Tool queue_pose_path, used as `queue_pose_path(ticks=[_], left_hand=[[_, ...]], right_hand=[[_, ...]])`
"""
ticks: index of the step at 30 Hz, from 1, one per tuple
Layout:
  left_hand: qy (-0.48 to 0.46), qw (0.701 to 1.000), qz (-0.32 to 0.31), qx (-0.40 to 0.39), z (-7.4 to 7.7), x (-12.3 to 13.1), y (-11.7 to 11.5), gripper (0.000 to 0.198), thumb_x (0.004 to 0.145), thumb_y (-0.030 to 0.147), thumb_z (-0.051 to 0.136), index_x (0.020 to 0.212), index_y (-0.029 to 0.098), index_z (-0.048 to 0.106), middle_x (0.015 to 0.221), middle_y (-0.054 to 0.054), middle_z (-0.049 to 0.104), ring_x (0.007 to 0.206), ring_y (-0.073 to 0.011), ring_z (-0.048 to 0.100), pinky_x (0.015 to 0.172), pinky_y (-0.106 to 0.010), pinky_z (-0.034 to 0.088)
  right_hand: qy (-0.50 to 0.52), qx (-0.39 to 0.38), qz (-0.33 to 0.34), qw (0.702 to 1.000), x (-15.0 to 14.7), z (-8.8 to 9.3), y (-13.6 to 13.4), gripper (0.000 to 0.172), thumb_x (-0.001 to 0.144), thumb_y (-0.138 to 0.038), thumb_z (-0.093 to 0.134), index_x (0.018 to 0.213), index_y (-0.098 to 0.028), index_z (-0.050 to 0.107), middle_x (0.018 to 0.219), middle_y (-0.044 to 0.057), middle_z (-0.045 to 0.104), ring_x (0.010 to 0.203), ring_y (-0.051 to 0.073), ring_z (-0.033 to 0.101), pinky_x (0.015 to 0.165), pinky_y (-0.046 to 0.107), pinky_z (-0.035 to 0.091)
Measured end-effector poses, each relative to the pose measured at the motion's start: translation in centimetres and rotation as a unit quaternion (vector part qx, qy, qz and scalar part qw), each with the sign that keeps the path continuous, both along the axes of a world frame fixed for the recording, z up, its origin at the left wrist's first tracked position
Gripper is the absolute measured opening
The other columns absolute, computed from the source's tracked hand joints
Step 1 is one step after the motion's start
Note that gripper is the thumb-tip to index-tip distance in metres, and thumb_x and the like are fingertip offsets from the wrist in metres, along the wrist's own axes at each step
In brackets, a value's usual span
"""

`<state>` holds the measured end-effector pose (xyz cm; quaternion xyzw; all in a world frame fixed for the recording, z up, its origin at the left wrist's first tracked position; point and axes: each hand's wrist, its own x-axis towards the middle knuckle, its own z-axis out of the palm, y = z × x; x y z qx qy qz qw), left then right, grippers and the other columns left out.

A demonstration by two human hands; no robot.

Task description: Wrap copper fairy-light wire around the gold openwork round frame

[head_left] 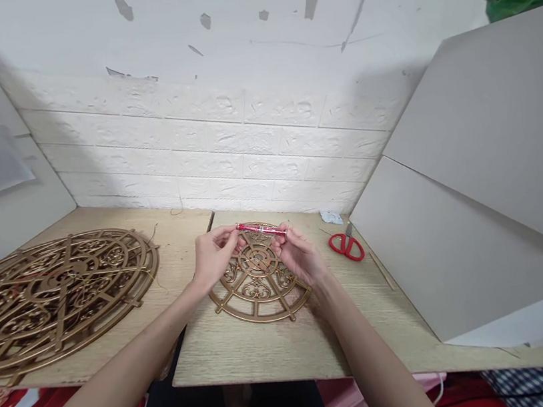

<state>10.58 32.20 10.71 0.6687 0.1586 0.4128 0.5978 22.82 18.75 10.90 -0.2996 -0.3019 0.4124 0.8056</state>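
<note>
Between my two hands, a slim red tube (pixel 261 229) with shiny, clear-looking parts is held nearly level. My left hand (pixel 217 254) pinches its left end, and my right hand (pixel 299 251) grips its right end. Under both hands lies a round gold openwork disc (pixel 257 290) with spokes and scroll patterns, flat on the wooden table (pixel 253 361). Part of its upper edge is hidden by the hands and the tube.
Several larger gold openwork discs (pixel 57 331) are stacked at the left, with loose thin wires on them. Red-handled scissors (pixel 346 247) and a thin stick (pixel 383 271) lie at the right. White boards (pixel 480 214) stand beside the table, before a white brick-patterned wall (pixel 222 139).
</note>
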Motion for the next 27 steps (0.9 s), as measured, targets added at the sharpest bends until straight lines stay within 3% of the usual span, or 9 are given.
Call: queue_pose_path(ticks=[4,10,13,27], left_hand=[[0.038,0.999,-0.017,0.010,-0.1,0.0,0.0,0.031,0.073,0.037,0.063,0.089,0.011,0.065,0.071,-0.008,0.068,0.060,-0.0151,0.062,0.052,-0.026,0.051],[0.051,0.989,-0.077,-0.112,0.2,0.2,0.0,0.036,0.072,0.044,0.063,0.087,0.012,0.057,0.073,-0.009,0.067,0.057,-0.0136,0.060,0.050,-0.025,0.049],[0.060,0.986,-0.079,-0.131,0.4,0.2,-0.3,0.034,0.073,0.042,0.063,0.087,0.014,0.052,0.072,-0.008,0.068,0.054,-0.0130,0.060,0.050,-0.024,0.048],[0.057,0.972,-0.112,-0.198,0.5,0.0,-0.2,0.028,0.071,0.032,0.068,0.083,0.013,0.051,0.073,-0.011,0.069,0.058,-0.0134,0.063,0.058,-0.024,0.049]], right_hand=[[-0.024,-0.014,-0.008,1.000,0.0,-0.2,0.0,0.012,0.075,-0.021,0.066,0.087,-0.017,0.064,0.068,-0.001,0.052,0.065,0.008,0.049,0.064,0.018,0.044],[-0.126,-0.056,0.008,0.990,-0.2,-0.7,0.1,0.019,0.076,-0.025,0.066,0.094,-0.018,0.068,0.071,-0.001,0.057,0.067,0.009,0.049,0.065,0.021,0.041],[-0.158,-0.064,0.026,0.985,-0.1,-0.9,0.3,0.023,0.077,-0.028,0.066,0.098,-0.019,0.068,0.073,0.000,0.059,0.067,0.010,0.050,0.067,0.024,0.041],[-0.177,-0.085,0.029,0.980,-0.3,-0.8,0.2,0.026,0.071,-0.028,0.072,0.096,-0.023,0.070,0.082,0.000,0.066,0.067,0.010,0.055,0.070,0.027,0.045]])
